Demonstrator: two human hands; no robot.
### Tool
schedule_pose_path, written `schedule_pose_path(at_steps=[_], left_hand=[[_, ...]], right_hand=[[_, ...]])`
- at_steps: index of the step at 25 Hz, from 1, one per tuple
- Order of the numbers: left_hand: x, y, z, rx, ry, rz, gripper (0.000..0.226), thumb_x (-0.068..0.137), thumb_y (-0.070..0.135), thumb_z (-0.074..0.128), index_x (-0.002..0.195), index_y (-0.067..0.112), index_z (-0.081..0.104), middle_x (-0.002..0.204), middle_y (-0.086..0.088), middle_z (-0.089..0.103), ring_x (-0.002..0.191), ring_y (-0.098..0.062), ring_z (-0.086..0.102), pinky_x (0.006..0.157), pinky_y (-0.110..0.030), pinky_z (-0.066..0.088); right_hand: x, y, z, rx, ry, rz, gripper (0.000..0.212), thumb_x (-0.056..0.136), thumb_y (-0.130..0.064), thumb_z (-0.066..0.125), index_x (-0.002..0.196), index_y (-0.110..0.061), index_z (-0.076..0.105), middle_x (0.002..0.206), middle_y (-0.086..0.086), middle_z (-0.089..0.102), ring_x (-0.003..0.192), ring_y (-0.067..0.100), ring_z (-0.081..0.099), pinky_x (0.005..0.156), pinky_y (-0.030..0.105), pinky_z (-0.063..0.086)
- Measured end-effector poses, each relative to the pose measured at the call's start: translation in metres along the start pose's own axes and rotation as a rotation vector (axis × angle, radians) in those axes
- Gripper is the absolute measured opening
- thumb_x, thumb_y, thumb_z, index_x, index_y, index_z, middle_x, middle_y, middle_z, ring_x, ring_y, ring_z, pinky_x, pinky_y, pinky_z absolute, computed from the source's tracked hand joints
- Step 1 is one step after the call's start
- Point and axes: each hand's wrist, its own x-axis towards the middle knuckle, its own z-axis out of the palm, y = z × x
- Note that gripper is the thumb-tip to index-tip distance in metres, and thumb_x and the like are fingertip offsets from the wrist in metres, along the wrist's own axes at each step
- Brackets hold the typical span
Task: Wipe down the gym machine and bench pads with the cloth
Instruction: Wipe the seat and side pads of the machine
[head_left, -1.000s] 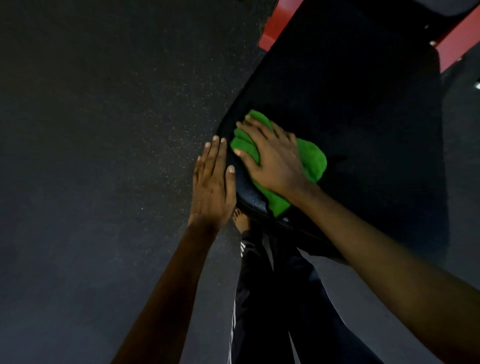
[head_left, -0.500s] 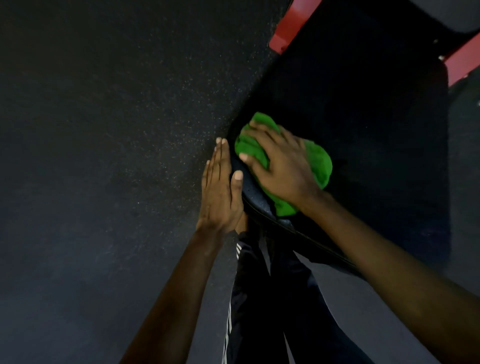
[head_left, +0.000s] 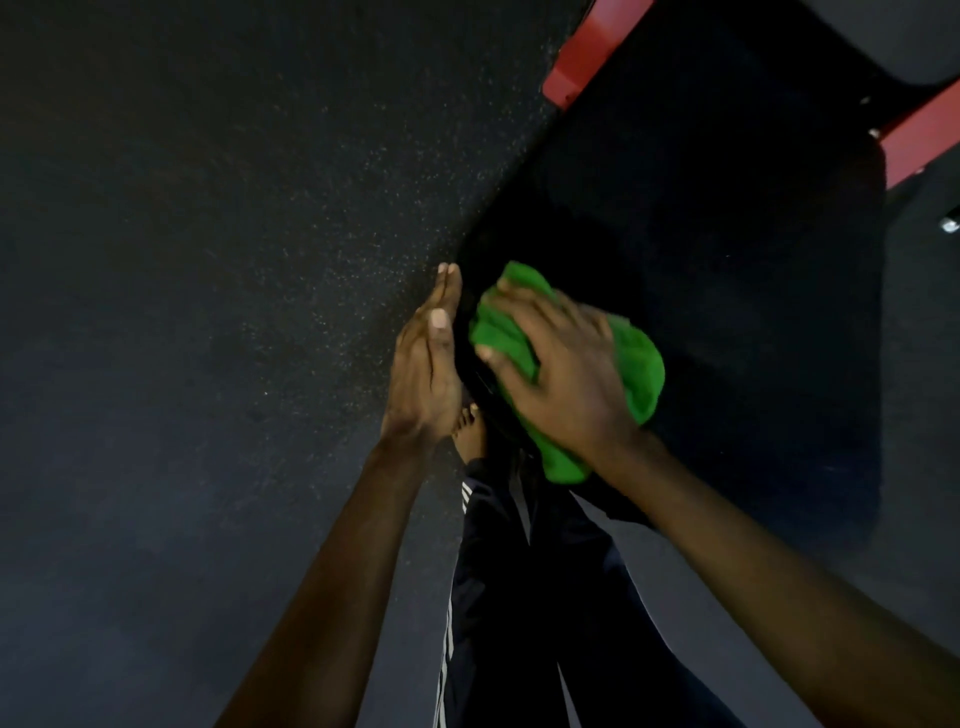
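Head view: black bench pad (head_left: 701, 260), wipe in progress, two bare hands.
Green cloth (head_left: 641, 364), bunched, lies on the pad's near corner, at 7 o'clock on the pad. Right hand (head_left: 561, 374) on top of it, fingers and thumb curled over the wad, holding it down against the pad. Left hand (head_left: 423, 374) at 9 o'clock of the cloth, flat, fingers straight and together, held edge-on against the pad's side, holding nothing. Red frame (head_left: 587, 57) at 1 o'clock. Speckled dark floor (head_left: 208, 260) from 8 to 11 o'clock. Dark trousers (head_left: 519, 597) with white stripes and a bare foot (head_left: 470, 431) at 6 o'clock.
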Motion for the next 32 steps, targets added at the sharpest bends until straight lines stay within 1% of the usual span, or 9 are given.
schedule_pose_path(at_steps=[4,9,12,16,18,21,24,27,32], left_hand=[[-0.001,0.005,-0.001,0.027,-0.006,-0.014,0.051,0.109,0.025,0.016,0.155,0.007,0.030,0.161,0.004,0.025,0.150,-0.002,0.020,0.121,-0.019,0.017],[-0.003,0.000,0.007,0.109,-0.004,0.038,0.052,0.110,0.028,0.023,0.158,0.010,0.021,0.166,-0.003,0.018,0.152,-0.005,0.013,0.124,-0.028,0.016],[-0.004,0.002,0.008,0.099,0.020,0.009,0.050,0.109,0.022,0.027,0.158,0.014,0.023,0.166,-0.001,0.021,0.152,-0.005,0.017,0.124,-0.035,0.019],[0.004,0.002,-0.003,-0.047,0.044,-0.029,0.049,0.103,0.017,0.029,0.150,0.009,0.041,0.158,-0.003,0.037,0.147,-0.004,0.031,0.121,-0.028,0.027],[0.002,0.004,-0.003,-0.019,0.043,-0.029,0.049,0.105,0.021,0.027,0.151,0.009,0.041,0.158,-0.003,0.037,0.146,-0.003,0.031,0.120,-0.023,0.026],[-0.001,0.010,0.003,0.001,0.051,-0.054,0.051,0.108,0.029,0.023,0.153,0.010,0.037,0.160,-0.002,0.035,0.148,-0.004,0.028,0.121,-0.024,0.024],[-0.001,0.013,0.008,0.082,0.053,-0.017,0.053,0.108,0.031,0.028,0.154,0.007,0.032,0.162,-0.008,0.030,0.150,-0.012,0.025,0.123,-0.034,0.024],[0.001,0.009,0.014,0.347,0.012,0.106,0.057,0.107,0.029,0.037,0.157,0.006,0.024,0.166,-0.010,0.015,0.154,-0.018,0.013,0.126,-0.038,0.010],[0.002,0.007,0.018,0.412,0.015,0.151,0.057,0.106,0.026,0.036,0.157,0.005,0.023,0.167,-0.009,0.014,0.154,-0.018,0.010,0.125,-0.036,0.006]], right_hand=[[-0.011,0.001,0.004,-0.058,-0.012,0.009,0.052,0.096,-0.051,0.052,0.145,-0.035,0.046,0.152,-0.015,0.044,0.137,0.014,0.043,0.103,0.038,0.031],[0.064,0.006,0.011,-0.034,0.056,0.063,0.048,0.096,-0.053,0.052,0.140,-0.031,0.053,0.144,-0.009,0.055,0.134,0.017,0.048,0.104,0.041,0.036],[0.032,0.004,0.006,0.034,0.076,0.068,0.047,0.096,-0.051,0.054,0.138,-0.032,0.053,0.144,-0.009,0.055,0.134,0.018,0.048,0.106,0.045,0.038],[-0.045,0.005,0.003,-0.027,-0.003,-0.105,0.052,0.094,-0.050,0.058,0.142,-0.034,0.049,0.152,-0.013,0.046,0.142,0.019,0.039,0.109,0.041,0.030],[-0.021,0.002,0.006,-0.054,-0.016,-0.088,0.051,0.093,-0.049,0.057,0.141,-0.033,0.051,0.150,-0.012,0.048,0.140,0.019,0.041,0.107,0.042,0.032],[0.010,-0.002,0.007,-0.024,-0.024,-0.095,0.052,0.091,-0.048,0.054,0.141,-0.033,0.052,0.149,-0.012,0.050,0.139,0.018,0.042,0.109,0.042,0.032],[-0.012,0.028,0.003,0.022,0.079,0.079,0.051,0.094,-0.051,0.055,0.142,-0.034,0.050,0.151,-0.013,0.047,0.141,0.014,0.041,0.111,0.043,0.034],[0.004,0.042,0.002,0.008,0.193,0.304,0.047,0.095,-0.052,0.054,0.137,-0.031,0.055,0.147,-0.011,0.052,0.136,0.017,0.047,0.109,0.046,0.037],[0.110,0.051,0.010,-0.068,0.174,0.207,0.049,0.094,-0.058,0.049,0.133,-0.030,0.057,0.141,-0.007,0.057,0.129,0.022,0.052,0.103,0.042,0.038]])
